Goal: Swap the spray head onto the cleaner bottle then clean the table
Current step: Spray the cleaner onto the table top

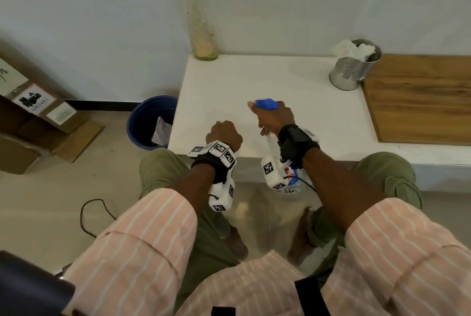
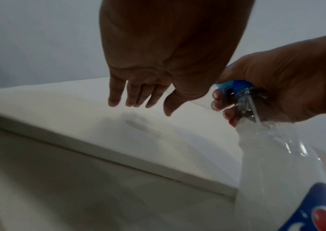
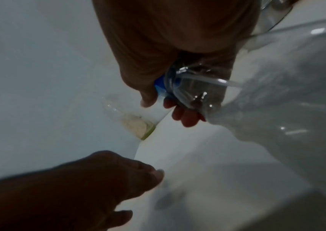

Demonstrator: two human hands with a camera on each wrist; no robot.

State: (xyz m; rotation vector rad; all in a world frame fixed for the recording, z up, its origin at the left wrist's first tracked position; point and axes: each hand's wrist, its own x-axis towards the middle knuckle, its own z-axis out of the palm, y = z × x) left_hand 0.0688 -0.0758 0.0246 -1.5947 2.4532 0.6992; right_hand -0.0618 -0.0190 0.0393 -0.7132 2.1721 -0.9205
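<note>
My right hand (image 1: 275,118) grips the neck of the clear cleaner bottle (image 1: 288,180), which holds whitish liquid and is tilted over the front of the white table (image 1: 254,76). The blue spray head (image 1: 266,104) sits on the bottle and points forward and to the left, with fingers curled under it. In the left wrist view the bottle (image 2: 273,164) and its blue collar (image 2: 237,86) show in the right hand (image 2: 296,81). My left hand (image 1: 225,134) hovers just above the table's front edge, its fingers (image 2: 136,95) hanging relaxed and holding nothing.
A tall glass bottle (image 1: 202,35) with yellowish residue stands at the table's back left corner. A metal cup (image 1: 354,68) with tissues stands at the back right, beside a wooden board (image 1: 420,96). On the floor to the left are a blue bucket (image 1: 150,122) and cardboard boxes (image 1: 33,116).
</note>
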